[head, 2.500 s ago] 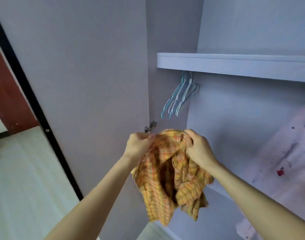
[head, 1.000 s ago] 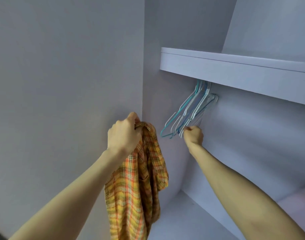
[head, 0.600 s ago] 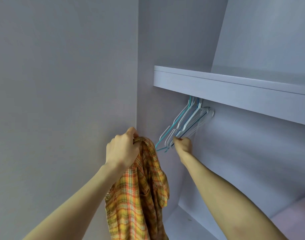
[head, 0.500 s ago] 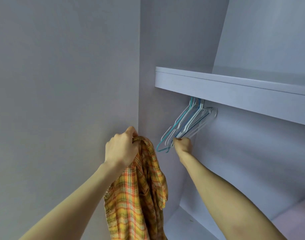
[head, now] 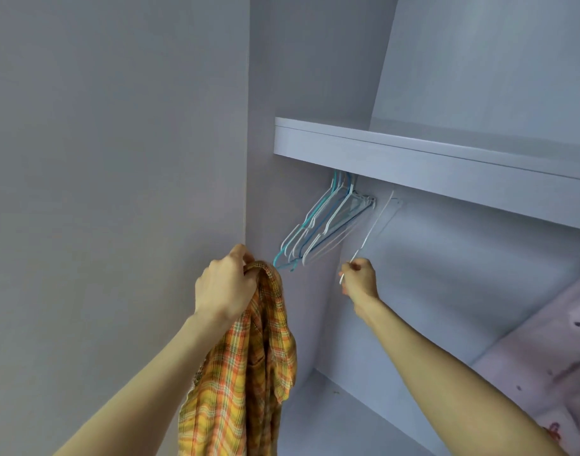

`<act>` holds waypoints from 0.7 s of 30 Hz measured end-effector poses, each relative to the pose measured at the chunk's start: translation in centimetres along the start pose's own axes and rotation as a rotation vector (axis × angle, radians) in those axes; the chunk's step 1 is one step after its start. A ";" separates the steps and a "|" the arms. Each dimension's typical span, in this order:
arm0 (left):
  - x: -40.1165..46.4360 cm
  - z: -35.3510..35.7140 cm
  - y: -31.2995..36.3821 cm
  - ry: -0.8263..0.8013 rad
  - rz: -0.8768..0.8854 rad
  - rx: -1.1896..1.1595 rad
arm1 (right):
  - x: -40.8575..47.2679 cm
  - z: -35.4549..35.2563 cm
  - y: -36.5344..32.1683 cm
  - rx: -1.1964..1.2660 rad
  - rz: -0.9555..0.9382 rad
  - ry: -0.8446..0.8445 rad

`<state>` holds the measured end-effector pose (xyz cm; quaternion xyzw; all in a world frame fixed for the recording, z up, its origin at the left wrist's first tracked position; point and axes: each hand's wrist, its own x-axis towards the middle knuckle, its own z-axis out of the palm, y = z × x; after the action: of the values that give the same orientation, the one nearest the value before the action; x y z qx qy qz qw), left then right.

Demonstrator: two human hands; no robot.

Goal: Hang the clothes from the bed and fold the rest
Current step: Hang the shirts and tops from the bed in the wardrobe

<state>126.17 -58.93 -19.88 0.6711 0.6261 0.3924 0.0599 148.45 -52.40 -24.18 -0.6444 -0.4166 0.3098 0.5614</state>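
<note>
The plaid shirt (head: 246,366) hangs bunched from my left hand (head: 224,284), that grip clamped on its collar to keep it off the wardrobe floor. My right hand (head: 359,281) pinches one white hanger (head: 371,230), apart from the hanger bunch (head: 325,222) under the shelf (head: 413,162), to thread into the shirt, I reckon.

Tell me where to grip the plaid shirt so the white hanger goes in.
Grip the plaid shirt at its collar, from above, as the left hand does: it dangles bunched, so the collar is the likely opening for the white hanger pinched by the right hand.
</note>
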 end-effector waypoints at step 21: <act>-11.5 -4.3 -4.0 -0.489 -0.207 -0.235 | -26.5 -7.0 8.9 -0.030 0.118 -0.004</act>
<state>121.45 -70.07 -24.35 0.6668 0.6084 0.2807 0.3262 143.97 -79.27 -33.48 -0.6757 -0.3835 0.3373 0.5316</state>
